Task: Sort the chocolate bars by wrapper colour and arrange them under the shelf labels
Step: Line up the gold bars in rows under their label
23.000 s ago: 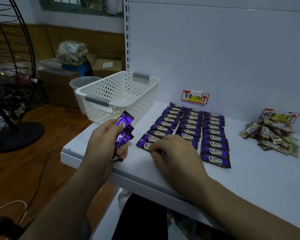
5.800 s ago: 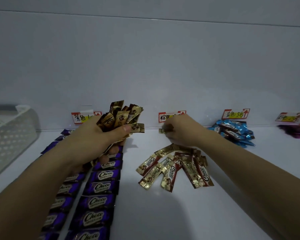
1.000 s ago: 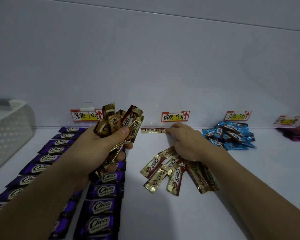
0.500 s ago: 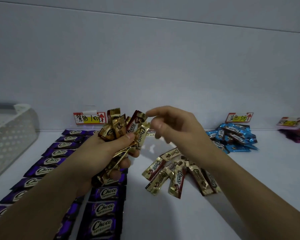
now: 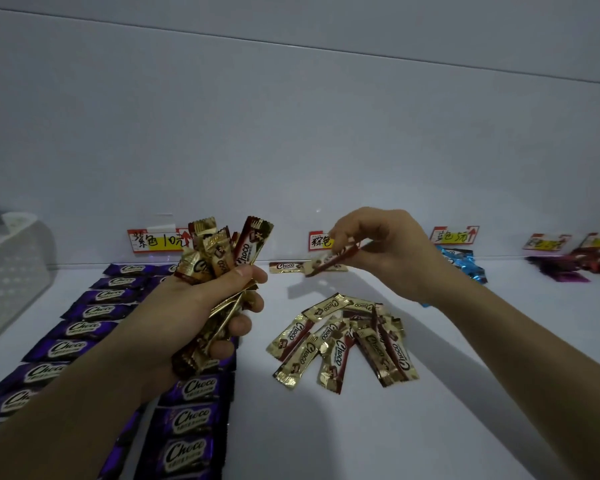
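Observation:
My left hand (image 5: 201, 306) grips a bunch of gold-and-brown chocolate bars (image 5: 222, 254), held upright above the purple rows. My right hand (image 5: 385, 251) pinches one gold-and-brown bar (image 5: 329, 263) in the air, just under the brown label (image 5: 321, 241). One gold bar (image 5: 288, 267) lies flat by the back wall below that label. A loose pile of gold bars (image 5: 343, 344) lies on the white shelf (image 5: 326, 427) in the middle. Purple bars (image 5: 94, 311) lie in neat rows under the purple label (image 5: 160, 240).
A white perforated basket (image 5: 11, 271) stands at the far left. Blue bars (image 5: 465, 265) are heaped under the blue label (image 5: 454, 234), partly behind my right wrist. Dark reddish-purple bars (image 5: 568, 268) lie under another label (image 5: 546, 242) at the far right.
My right hand has taken one gold bar from the bunch in my left hand and carried it to the right, toward the brown label. My left hand stays put.

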Available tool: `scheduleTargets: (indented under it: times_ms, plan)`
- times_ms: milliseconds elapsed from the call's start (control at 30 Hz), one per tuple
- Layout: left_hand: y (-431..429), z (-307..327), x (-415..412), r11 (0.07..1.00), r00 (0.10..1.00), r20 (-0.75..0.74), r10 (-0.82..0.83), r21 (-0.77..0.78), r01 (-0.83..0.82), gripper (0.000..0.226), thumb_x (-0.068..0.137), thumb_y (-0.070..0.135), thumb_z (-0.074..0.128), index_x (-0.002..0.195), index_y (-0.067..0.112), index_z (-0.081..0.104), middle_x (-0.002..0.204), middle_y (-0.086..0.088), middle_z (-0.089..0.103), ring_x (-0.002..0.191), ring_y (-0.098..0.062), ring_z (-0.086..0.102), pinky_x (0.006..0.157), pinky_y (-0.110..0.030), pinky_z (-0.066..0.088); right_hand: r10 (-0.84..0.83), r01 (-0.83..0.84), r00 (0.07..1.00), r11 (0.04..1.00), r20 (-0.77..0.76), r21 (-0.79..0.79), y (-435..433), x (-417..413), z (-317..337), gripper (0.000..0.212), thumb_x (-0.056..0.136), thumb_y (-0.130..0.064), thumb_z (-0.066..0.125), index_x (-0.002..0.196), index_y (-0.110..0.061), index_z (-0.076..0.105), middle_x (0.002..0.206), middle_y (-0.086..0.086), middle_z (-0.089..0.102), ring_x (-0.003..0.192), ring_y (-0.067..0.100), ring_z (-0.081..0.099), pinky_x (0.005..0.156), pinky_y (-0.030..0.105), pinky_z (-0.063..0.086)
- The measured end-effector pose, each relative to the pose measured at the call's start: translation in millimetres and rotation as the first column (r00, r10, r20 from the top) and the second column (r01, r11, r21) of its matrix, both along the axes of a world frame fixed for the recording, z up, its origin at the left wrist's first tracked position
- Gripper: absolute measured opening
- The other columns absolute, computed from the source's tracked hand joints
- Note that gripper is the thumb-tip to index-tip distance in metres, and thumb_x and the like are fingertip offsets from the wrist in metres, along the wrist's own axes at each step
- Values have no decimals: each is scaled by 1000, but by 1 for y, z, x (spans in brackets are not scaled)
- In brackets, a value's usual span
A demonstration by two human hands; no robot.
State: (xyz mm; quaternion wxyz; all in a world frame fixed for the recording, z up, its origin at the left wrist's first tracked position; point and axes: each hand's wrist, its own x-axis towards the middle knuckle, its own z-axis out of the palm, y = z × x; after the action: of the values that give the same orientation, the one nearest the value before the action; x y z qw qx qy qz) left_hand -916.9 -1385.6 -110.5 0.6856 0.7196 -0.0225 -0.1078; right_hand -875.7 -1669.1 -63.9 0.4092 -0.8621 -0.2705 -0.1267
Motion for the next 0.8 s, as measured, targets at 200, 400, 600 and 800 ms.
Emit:
scheduleTargets:
  times_ms: [200, 400, 600, 800]
  plan:
    - [0, -11, 5, 1000, 1000, -11, -20, -12, 20, 44, 83, 55, 74, 111, 20, 75, 107, -13, 74, 80, -26, 66, 59, -32, 46, -223, 224, 974, 975, 28, -6, -42, 29, -30, 11, 87, -11, 76, 92, -18, 70, 90, -7, 73, 89, 12, 70, 76, 33, 60]
    - [-6, -14, 17, 997, 997, -43, -61, 40, 62, 54, 89, 56, 68, 122, 13, 70, 103, -23, 70, 76, -28, 65, 54, -27, 48, -286, 389, 911, 836, 297, -387, -50, 44, -42, 15, 91, -12, 70, 103, -18, 76, 91, -3, 68, 78, 12, 60, 74, 29, 54]
    - [9, -32, 23, 996, 996, -14, -93, 7, 93, 56, 82, 63, 73, 118, 19, 72, 113, -15, 72, 87, -28, 68, 66, -36, 50, -322, 445, 893, 733, 313, -515, -40, 47, -63, 16, 92, -23, 61, 88, -20, 76, 81, 3, 70, 73, 21, 61, 71, 36, 53]
    - [7, -37, 33, 992, 992, 35, -120, 39, 119, 52, 87, 60, 69, 122, 21, 70, 115, -13, 72, 91, -27, 68, 68, -36, 50, -318, 411, 912, 731, 261, -544, -41, 48, -69, 20, 95, -16, 61, 99, -16, 81, 94, 8, 71, 83, 24, 64, 81, 40, 55]
